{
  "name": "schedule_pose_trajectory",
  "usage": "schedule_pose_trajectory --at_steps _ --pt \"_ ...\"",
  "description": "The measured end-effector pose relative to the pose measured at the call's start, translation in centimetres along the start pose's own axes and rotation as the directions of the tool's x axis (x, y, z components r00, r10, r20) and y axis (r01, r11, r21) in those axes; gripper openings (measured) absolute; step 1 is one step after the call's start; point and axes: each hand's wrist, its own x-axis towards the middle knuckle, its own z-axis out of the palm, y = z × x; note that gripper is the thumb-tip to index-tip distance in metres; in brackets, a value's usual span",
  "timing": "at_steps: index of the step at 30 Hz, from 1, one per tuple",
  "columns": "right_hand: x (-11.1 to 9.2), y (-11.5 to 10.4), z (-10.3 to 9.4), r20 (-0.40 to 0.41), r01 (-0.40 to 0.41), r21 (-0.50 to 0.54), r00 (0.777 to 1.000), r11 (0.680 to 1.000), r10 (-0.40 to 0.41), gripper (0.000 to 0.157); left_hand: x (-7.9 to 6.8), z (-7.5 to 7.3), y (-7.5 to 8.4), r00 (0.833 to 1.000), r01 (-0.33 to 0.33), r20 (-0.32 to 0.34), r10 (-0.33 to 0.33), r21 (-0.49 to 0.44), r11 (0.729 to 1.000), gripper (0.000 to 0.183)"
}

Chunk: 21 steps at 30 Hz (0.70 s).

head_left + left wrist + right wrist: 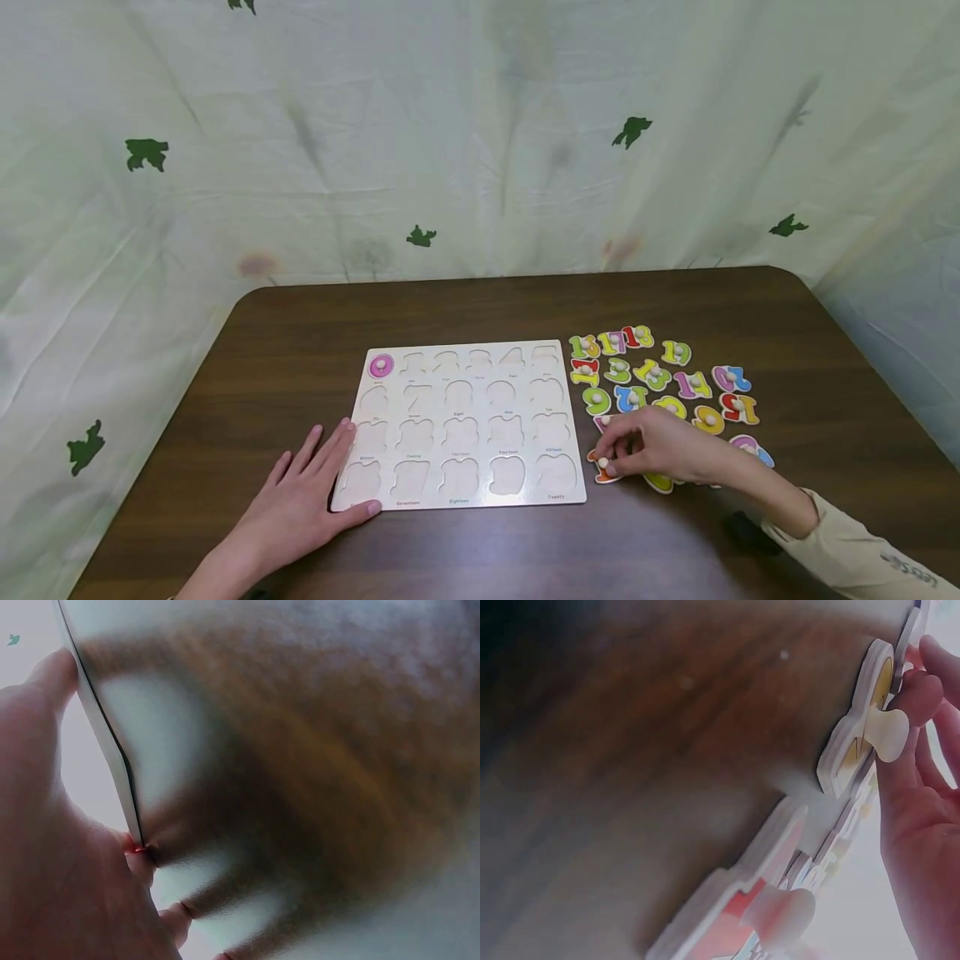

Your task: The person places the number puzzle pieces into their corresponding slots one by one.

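Note:
A white wooden number board (480,492) with cut-out recesses lies on the table, a purple zero piece (381,366) set in its top left recess. My left hand (296,500) rests at the board's left edge, fingers spread and thumb at the lower left corner; the left wrist view has this hand (67,810) along the board's thin edge (112,750). Just right of the board, my right hand (663,442) pinches an orange number piece (604,477) by its knob. Near that hand (930,817) in the right wrist view stands a yellow piece (859,739) with a pale knob.
Several colourful knobbed number pieces (652,375) lie in loose rows right of the board, some partly hidden under my right hand and forearm. A red piece (727,907) is close to the right wrist camera. The dark wooden table (300,333) meets a pale curtain (480,167) behind.

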Motion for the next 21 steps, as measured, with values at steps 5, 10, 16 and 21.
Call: schedule_pose_trajectory --at_steps 5,10,16,21 --pt "-0.2 -0.2 -0.1 -0.032 -0.017 -0.007 0.999 1.000 0.017 0.009 0.0 0.0 -0.1 1.000 -0.004 -0.003 0.004 0.001 1.000 0.110" --pt "-0.1 -0.9 -0.1 -0.100 -0.041 -0.007 0.994 0.999 0.040 0.012 -0.1 0.1 -0.2 1.000 -0.003 -0.004 0.003 0.004 1.000 0.110" --pt "1.2 -2.4 -0.1 -0.210 -0.046 -0.087 0.977 0.995 0.027 0.013 -0.1 0.0 -0.2 1.000 0.002 0.000 -0.002 -0.001 1.000 0.110" --pt "2.8 -3.7 0.1 -0.287 -0.063 -0.071 0.957 0.995 0.040 0.015 0.0 0.0 -0.1 1.000 0.000 -0.001 0.000 0.008 1.000 0.111"
